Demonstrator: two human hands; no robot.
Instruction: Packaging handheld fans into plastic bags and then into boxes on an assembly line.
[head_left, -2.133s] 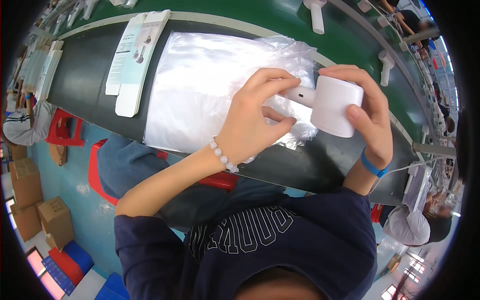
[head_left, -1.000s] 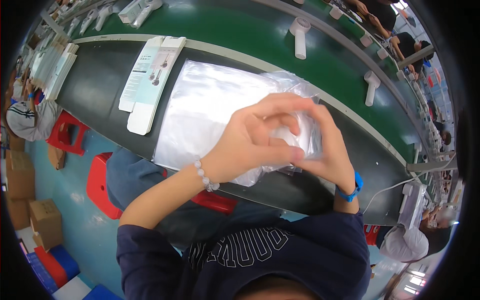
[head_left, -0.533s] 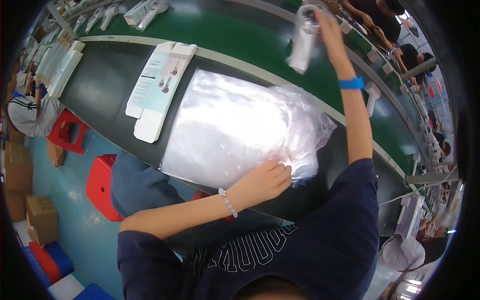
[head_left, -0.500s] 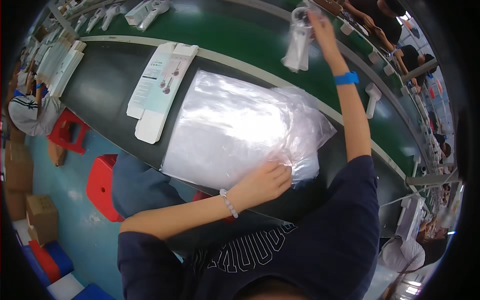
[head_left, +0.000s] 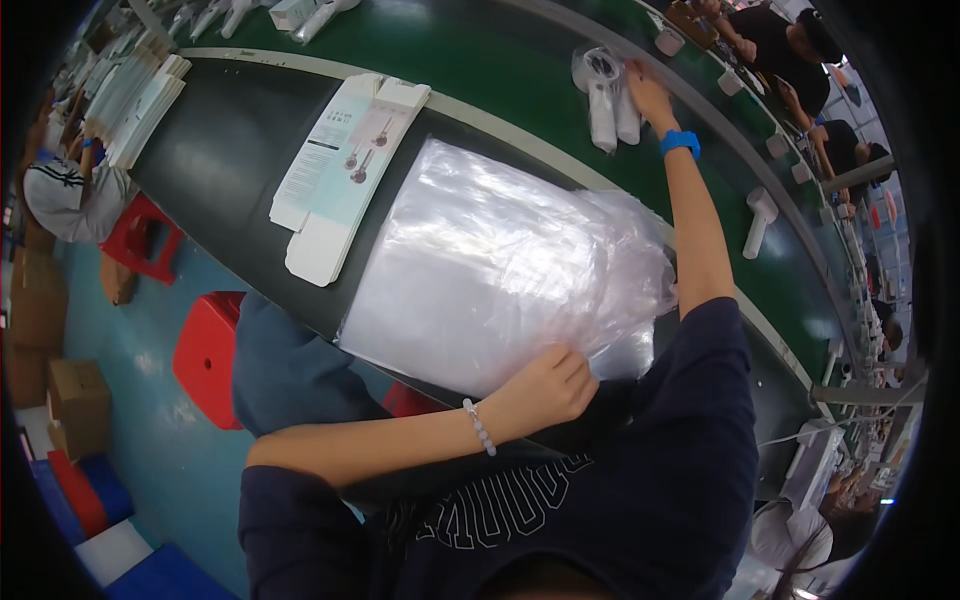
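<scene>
A thick stack of clear plastic bags (head_left: 500, 265) lies on the dark worktable (head_left: 225, 140) in front of me. My left hand (head_left: 545, 385) rests at the stack's near edge, fingers curled onto the plastic. My right arm stretches far out over the green conveyor belt (head_left: 480, 60). My right hand (head_left: 648, 95), with a blue band at the wrist, lies flat with fingers apart against a white device in a clear bag (head_left: 603, 95) that sits on the belt.
Flat printed cartons (head_left: 345, 170) lie left of the bags, with more stacked at the far left (head_left: 140, 100). White devices (head_left: 762, 210) dot the belt. Red stools (head_left: 205, 355) and cardboard boxes (head_left: 75, 395) stand on the floor. Other people (head_left: 790, 40) work along the belt.
Both hands held the white device over the bags and wrapped it. Then my right hand carried it out to the belt and set it down, while my left hand dropped to the stack's near edge.
</scene>
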